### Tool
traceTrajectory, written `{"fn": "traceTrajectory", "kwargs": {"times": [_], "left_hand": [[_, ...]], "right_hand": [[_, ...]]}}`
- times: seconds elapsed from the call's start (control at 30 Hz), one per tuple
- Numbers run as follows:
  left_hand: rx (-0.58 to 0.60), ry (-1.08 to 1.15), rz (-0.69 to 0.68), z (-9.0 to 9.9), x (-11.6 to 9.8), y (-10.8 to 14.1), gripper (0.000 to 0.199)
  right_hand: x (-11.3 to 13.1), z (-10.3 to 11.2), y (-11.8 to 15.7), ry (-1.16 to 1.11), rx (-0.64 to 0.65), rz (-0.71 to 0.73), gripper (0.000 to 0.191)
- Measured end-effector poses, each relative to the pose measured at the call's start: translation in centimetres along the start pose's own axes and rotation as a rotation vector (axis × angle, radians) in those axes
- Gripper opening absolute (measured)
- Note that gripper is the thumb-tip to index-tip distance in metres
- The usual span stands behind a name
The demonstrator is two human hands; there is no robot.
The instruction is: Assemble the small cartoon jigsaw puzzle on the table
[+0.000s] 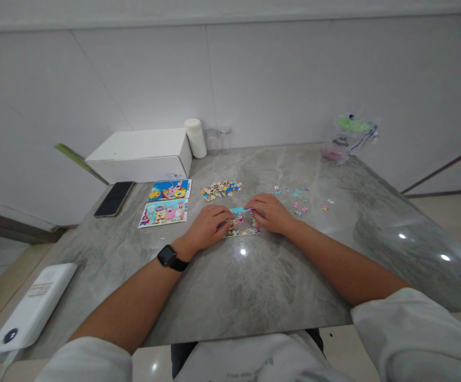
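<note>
A partly assembled jigsaw puzzle with a colourful cartoon picture lies flat on the table between my hands. Along its left side, the bent fingers of my left hand are closed on the edge. My right hand grips the upper right edge, its fingers curled over the border. Both thumbs and the undersides of the fingers are partly hidden. Beyond my left hand sits a heap of loose puzzle pieces. More scattered pieces lie past my right hand. Two cartoon picture cards rest to the left.
At the back left stands a white box beside a white bottle and two clear jars. A phone lies left of the cards. The white device with a cable is at the near left; a plastic bag is back right.
</note>
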State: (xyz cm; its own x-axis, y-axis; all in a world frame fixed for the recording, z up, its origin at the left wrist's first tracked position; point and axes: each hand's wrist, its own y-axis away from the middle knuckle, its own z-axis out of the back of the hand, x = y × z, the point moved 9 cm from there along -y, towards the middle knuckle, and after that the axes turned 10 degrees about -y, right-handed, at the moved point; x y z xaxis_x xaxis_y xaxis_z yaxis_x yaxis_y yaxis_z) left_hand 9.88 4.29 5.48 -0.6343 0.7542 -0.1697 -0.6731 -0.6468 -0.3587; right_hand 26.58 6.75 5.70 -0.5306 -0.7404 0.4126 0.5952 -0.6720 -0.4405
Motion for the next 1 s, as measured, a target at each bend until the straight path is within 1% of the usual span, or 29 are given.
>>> {"fn": "traceTrajectory", "kwargs": {"times": [0.07,0.13,0.23,0.3,0.4,0.53,0.63,0.77,0.9,0.97,1.0], "left_hand": [[0.001,-0.005,0.009,0.1,0.1,0.0,0.031],[0.004,-0.010,0.013,0.2,0.1,0.0,0.031],[0.005,-0.011,0.007,0.3,0.2,-0.1,0.032],[0.005,-0.009,0.000,0.3,0.3,-0.1,0.032],[-0.007,-0.012,0.017,0.2,0.6,0.0,0.031],[-0.051,-0.019,0.085,0.6,1.3,0.2,0.029],[-0.078,-0.034,0.132,0.8,1.8,0.4,0.029],[-0.096,-0.046,0.197,0.9,2.6,0.7,0.030],[-0.117,-0.042,0.233,0.9,3.1,0.8,0.030],[-0.118,-0.036,0.237,0.9,3.2,0.7,0.031],[-0.120,-0.034,0.238,0.9,3.2,0.7,0.031]], "right_hand": [[-0.5,1.7,-0.4,-0.028,-0.061,-0.041,0.025],[-1.2,4.1,-0.7,-0.064,-0.134,-0.097,0.024],[-3.2,7.9,-0.6,-0.079,-0.208,-0.241,0.021],[-4.7,10.1,-0.3,-0.050,-0.191,-0.347,0.016],[-7.2,11.8,0.9,0.017,-0.065,-0.491,0.013],[-10.5,12.0,3.2,0.143,0.180,-0.647,0.008],[-12.0,11.7,4.4,0.200,0.299,-0.712,0.006],[-12.9,11.5,5.3,0.261,0.373,-0.774,0.011],[-12.9,11.3,6.0,0.301,0.457,-0.820,0.011],[-12.8,11.1,6.4,0.310,0.523,-0.845,0.012],[-12.8,10.9,6.6,0.318,0.561,-0.862,0.016]]}}
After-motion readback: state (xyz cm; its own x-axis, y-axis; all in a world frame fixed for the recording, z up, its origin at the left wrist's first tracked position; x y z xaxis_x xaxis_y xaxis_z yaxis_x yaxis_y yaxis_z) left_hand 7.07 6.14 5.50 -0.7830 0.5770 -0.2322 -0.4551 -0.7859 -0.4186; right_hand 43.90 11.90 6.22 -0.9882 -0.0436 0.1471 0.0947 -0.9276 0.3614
